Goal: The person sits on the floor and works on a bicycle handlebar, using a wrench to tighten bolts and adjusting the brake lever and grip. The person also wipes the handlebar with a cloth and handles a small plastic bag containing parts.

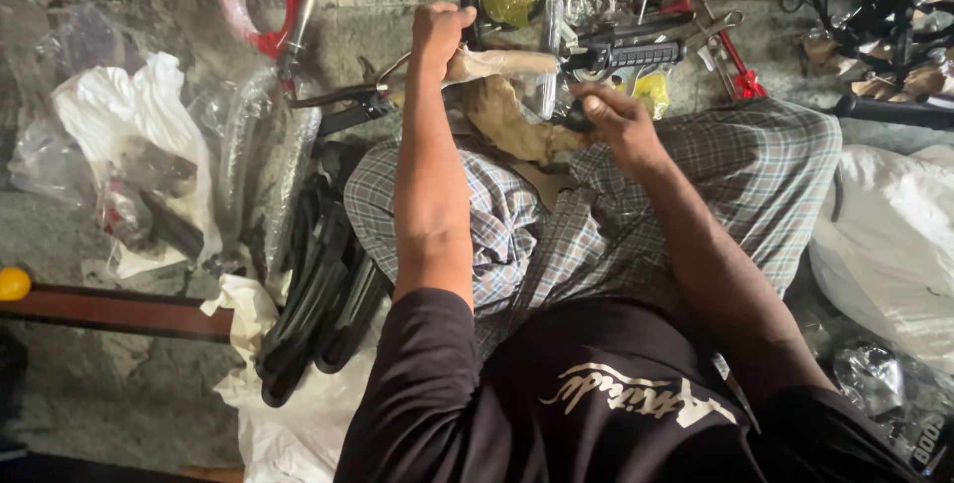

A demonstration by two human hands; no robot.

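Gripping the brown-paper-wrapped bar (497, 64) at upper centre of the frame in my closed left hand (439, 31), I should steady it while my right hand (616, 120), fingers curled shut, peels the paper wrapping (517, 125) downward evenly.

Single head view, steep downward over lap, close to hands, floor clutter around.

Dim, flat daylight — soft shadows, slight blur at edges
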